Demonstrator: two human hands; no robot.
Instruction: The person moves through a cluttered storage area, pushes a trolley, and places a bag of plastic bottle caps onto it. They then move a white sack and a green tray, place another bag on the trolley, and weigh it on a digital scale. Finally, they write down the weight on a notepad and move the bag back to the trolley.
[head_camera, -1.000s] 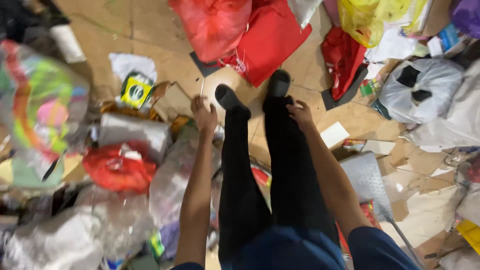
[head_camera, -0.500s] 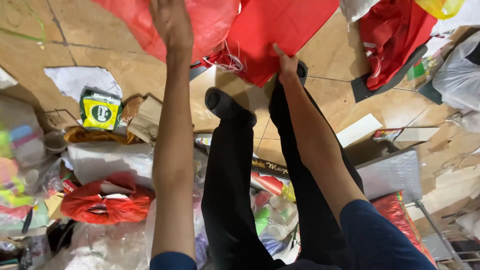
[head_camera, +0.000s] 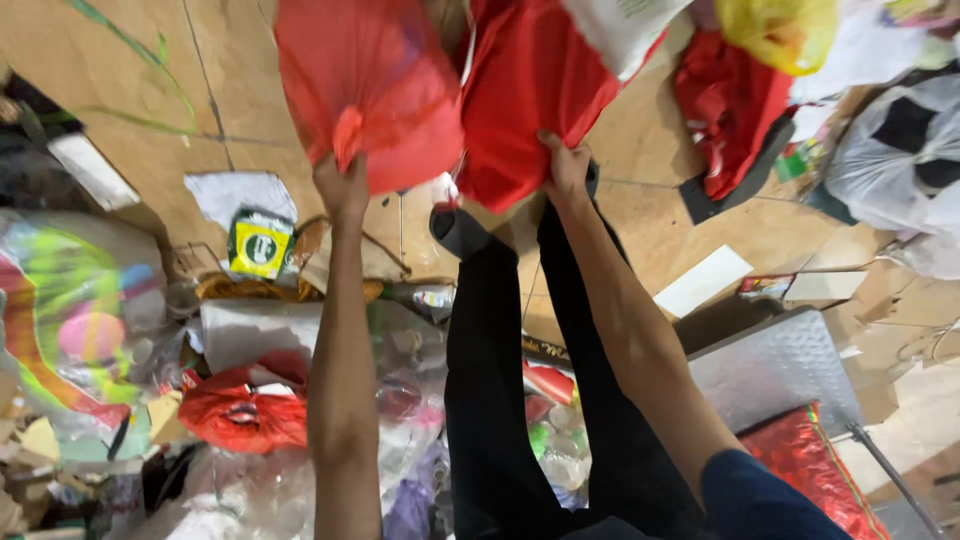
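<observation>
Left hand (head_camera: 342, 190) grips the knotted neck of a translucent red plastic bag (head_camera: 370, 85), bag bulging away from the person, long axis along the arm. Right hand (head_camera: 566, 168) closes on the edge of a flat red fabric bag (head_camera: 530, 90) beside it, above the wooden floor (head_camera: 120, 70).

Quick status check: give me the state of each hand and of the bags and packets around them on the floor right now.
left hand: gripping the knotted red plastic bag, bag bulging, tied shut
right hand: holding the edge of the flat red bag, bag limp
small red bag: crumpled on the floor
yellow-green packet: lying flat
yellow bag: bunched, apart from both hands
</observation>
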